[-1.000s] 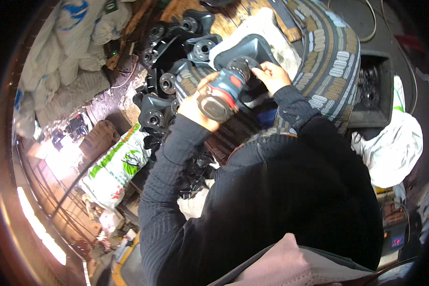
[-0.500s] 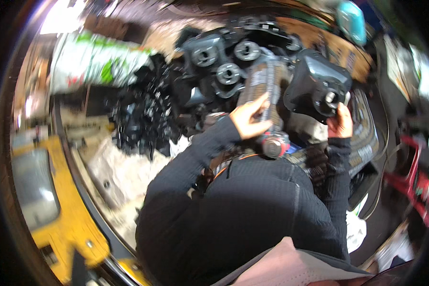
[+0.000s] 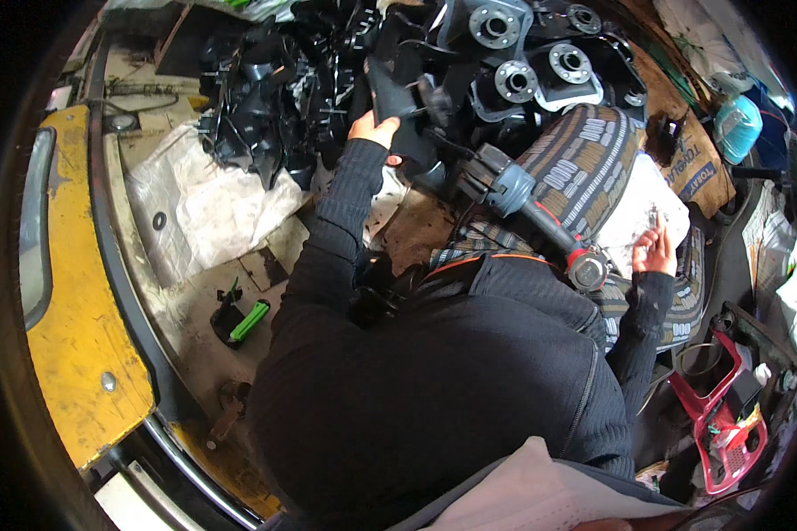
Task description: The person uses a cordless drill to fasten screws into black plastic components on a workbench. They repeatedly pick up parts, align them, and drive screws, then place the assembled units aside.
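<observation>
My left hand (image 3: 375,130) is closed on the edge of a black plastic housing (image 3: 390,91), slightly blurred, beside the heap of black parts. My right hand (image 3: 655,250) is over a white cloth (image 3: 642,208) on my lap. Its fingers are curled with the tips close together; something small and dark shows at the tips, too small to name. Across my thigh lies a cordless power driver (image 3: 549,221), grey-black with red trim, and neither hand touches it.
Black housings with round silver flanges (image 3: 514,81) are stacked ahead. Left of them is a pile of black plastic parts (image 3: 261,106). A green-and-black cutter (image 3: 246,320) lies at the left, near a yellow machine panel (image 3: 84,301). A red plastic frame (image 3: 722,425) is at the right.
The black housing has left my right hand, which now is over the white cloth. My left hand has moved from beside the driver to grip a black housing further left. The view has shifted.
</observation>
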A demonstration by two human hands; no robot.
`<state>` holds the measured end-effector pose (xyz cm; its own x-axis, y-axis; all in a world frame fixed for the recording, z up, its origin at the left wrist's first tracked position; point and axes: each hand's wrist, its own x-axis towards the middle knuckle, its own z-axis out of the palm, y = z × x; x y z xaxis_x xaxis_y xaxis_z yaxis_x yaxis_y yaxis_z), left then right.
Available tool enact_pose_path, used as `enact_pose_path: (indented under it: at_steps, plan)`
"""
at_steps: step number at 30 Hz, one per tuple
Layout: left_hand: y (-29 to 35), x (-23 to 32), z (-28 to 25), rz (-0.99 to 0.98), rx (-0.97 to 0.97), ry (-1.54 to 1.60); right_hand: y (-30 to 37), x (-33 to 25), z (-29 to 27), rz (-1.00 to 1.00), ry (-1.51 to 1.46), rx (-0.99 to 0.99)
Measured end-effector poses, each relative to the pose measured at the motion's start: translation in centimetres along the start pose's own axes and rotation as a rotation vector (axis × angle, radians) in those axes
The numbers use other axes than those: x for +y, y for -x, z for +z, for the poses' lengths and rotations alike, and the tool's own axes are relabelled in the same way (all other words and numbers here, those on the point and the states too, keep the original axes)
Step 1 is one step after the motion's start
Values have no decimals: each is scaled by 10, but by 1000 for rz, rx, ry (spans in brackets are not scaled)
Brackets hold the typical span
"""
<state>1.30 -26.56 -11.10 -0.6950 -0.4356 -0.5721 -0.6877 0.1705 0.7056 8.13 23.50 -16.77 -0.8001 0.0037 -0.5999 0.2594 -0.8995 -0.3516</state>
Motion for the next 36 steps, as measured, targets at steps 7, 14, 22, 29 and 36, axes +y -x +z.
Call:
enact_pose_path:
  at_steps: [7, 14, 22, 29, 36]
  plan:
    - [-60, -111, 30, -344, 354, 406, 21, -27, -54, -18, 64, 18]
    - [-138, -180, 70, -103, 161, -243, 30, -47, -29, 3, 156, 16]
    - [-126, -225, -22, -197, -299, -285, 3, -66, -34, 121, 286, 67]
    - [-56, -339, -107, -202, -365, -1186, -5, -82, -20, 98, 394, 78]
    - [-29, -405, -93, -693, 384, -828, -5, -94, -10, 58, 491, 63]
